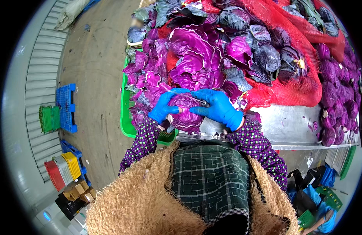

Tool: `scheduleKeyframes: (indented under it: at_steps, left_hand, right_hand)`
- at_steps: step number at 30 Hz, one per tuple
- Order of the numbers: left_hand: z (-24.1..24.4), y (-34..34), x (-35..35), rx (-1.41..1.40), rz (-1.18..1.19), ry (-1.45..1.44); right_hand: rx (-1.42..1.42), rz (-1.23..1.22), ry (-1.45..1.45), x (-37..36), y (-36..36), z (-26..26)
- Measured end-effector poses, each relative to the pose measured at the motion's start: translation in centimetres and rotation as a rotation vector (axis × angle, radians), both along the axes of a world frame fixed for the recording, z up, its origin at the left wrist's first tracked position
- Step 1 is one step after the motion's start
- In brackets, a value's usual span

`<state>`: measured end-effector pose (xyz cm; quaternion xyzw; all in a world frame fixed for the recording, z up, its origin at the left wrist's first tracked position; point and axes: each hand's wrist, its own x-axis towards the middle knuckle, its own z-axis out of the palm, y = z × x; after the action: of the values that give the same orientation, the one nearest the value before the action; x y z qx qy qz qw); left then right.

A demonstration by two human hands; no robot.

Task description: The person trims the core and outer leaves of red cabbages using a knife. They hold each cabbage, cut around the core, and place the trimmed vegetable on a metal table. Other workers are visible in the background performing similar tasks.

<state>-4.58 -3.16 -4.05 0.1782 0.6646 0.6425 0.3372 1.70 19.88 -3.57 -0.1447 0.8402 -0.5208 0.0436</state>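
A head of red cabbage (187,113) is held over the near edge of the metal table, in front of my body. My left hand (166,105), in a blue glove, grips its left side, the thumb on the front. From the right, my right hand (217,107), gloved in blue too, touches the cabbage with thumb and fingers. A thin metal tool, perhaps a knife (202,102), shows between the right fingers and thumb; most of it is hidden. Loose purple outer leaves (195,58) are piled just beyond both hands.
A green plastic crate (125,117) with leaves stands left of the table. Untrimmed cabbages (266,57) lie on red mesh netting (304,91) at the back right. Peeled cabbages (330,94) are stacked at the right of the steel tabletop (289,123). A blue pallet (66,107) is farther left.
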Motion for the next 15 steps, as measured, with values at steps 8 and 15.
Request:
scheduleKeyframes:
  at_steps: [8,15]
  left_hand:
    - [0.4,0.7,-0.4,-0.075,-0.060,0.077]
    - [1.7,0.6,-0.4,-0.064,-0.135,0.060]
  right_hand:
    - [-0.082,-0.259,0.165,0.6,0.3,-1.5]
    - [-0.192,-0.523,-0.079,0.1,4.7,-1.2]
